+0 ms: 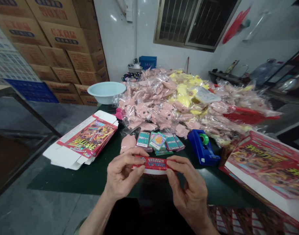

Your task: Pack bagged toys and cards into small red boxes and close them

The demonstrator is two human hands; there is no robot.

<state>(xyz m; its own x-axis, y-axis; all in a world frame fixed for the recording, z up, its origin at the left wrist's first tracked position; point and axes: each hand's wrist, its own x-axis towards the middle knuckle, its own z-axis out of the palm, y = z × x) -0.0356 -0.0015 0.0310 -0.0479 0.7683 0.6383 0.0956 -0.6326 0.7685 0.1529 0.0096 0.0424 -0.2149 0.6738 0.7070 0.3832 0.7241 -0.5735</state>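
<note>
A narrow red printed strip [151, 164], perhaps thin card though the view is too poor to be sure, is held level in the air above the near edge of the worktop. The left hand [122, 173] and right hand [187, 186] each pinch one end, with the fingers [136, 163] and thumbs pressed together on it and the inner ends of the hands close but apart. An even grip from both sides should keep a strip this thin flat and free of creases.

Just beyond the hands lie teal trading card packs [161, 142], with a blue tape dispenser [202, 147] to their right. Behind them, pink items in clear plastic bags [149, 111] are heaped with some yellow ones [182, 91]. A flat red printed carton [88, 140] lies on the left of the dark green worktop [73, 179], and a larger red printed box [267, 166] sits at right. A white plastic basin [105, 91] stands at the far left of the heap. Stacked cardboard cartons [58, 52] rise against the wall on the left, below and beyond them a concrete floor [41, 114], with a barred window [193, 23] ahead.
</note>
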